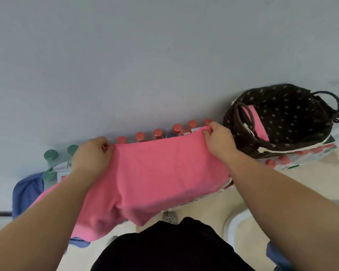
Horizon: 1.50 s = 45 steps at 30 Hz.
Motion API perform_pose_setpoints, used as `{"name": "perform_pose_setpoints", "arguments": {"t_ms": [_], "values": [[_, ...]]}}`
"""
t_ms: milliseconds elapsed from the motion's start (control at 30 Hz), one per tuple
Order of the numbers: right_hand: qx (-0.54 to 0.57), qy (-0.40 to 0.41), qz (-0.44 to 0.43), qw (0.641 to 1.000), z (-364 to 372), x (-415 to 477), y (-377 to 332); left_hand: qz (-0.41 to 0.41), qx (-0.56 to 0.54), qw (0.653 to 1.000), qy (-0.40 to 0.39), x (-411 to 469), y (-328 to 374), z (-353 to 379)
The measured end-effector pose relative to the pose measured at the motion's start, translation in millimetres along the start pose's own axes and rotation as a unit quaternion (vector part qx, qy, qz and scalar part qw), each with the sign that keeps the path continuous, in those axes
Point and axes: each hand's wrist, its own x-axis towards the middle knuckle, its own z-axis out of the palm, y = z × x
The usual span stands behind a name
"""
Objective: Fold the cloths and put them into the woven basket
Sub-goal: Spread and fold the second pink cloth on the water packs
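pink cloth: spread left of woven basket, far corners pinched by left hand and right hand | folded pink cloth: laid inside basket | red-capped bottles: left of basket, partly hidden by the spread cloth | blue cloth: farthest left of basket

- Red-capped bottles: caps only, bodies hidden behind the pink cloth; labels blurred, unreadable.
- Green-capped bottles: lower parts hidden.
- Blue cloth: mostly covered by the pink cloth and the left forearm.
- Folded pink piece in the woven basket: partly behind the near handle.
- Left forearm, right forearm: cut by the frame edges.
- Blue item, lower right: cut off, unidentifiable.
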Motion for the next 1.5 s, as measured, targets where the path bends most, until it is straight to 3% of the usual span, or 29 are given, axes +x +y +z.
{"name": "perform_pose_setpoints", "arguments": {"t_ms": [233,467,600,633,700,800,933,1233,1400,1500], "values": [[-0.026,0.04,-0.008,0.999,11.1,37.8,-4.8,-0.032,0.036,0.997,0.068,20.9,12.2,17.5],[-0.022,0.055,0.007,0.998,19.2,58.1,-13.9,-0.041,0.075,0.993,0.086,35.8,13.4,29.8],[-0.081,0.09,-0.081,0.989,16.9,27.8,-20.2,-0.044,0.069,0.992,0.097,38.0,11.4,34.6],[-0.11,0.082,-0.119,0.983,19.6,11.2,-22.5,-0.047,0.062,0.992,0.1,36.5,11.0,34.8],[-0.152,-0.018,-0.175,0.973,29.2,-22.1,-28.6,-0.057,0.045,0.992,0.106,31.0,10.3,33.0],[-0.199,-0.173,-0.161,0.951,46.6,-40.9,-26.7,-0.048,0.069,0.99,0.115,14.8,4.7,27.8],[-0.228,-0.178,-0.157,0.944,47.6,-31.2,-21.2,-0.063,0.136,0.982,0.115,-24.0,-12.1,17.4],[-0.242,-0.15,-0.128,0.95,37.9,-21.4,-11.3,-0.21,0.156,0.961,0.085,-107.2,-68.3,-1.9],[-0.228,-0.196,-0.288,0.909,57.2,-47.3,-64.9,-0.212,0.145,0.963,0.077,-102.0,-79.0,-14.0],[-0.233,-0.222,-0.298,0.899,73.9,-52.7,-80.6,-0.243,0.091,0.963,0.072,-92.1,-89.2,-22.9]]}}
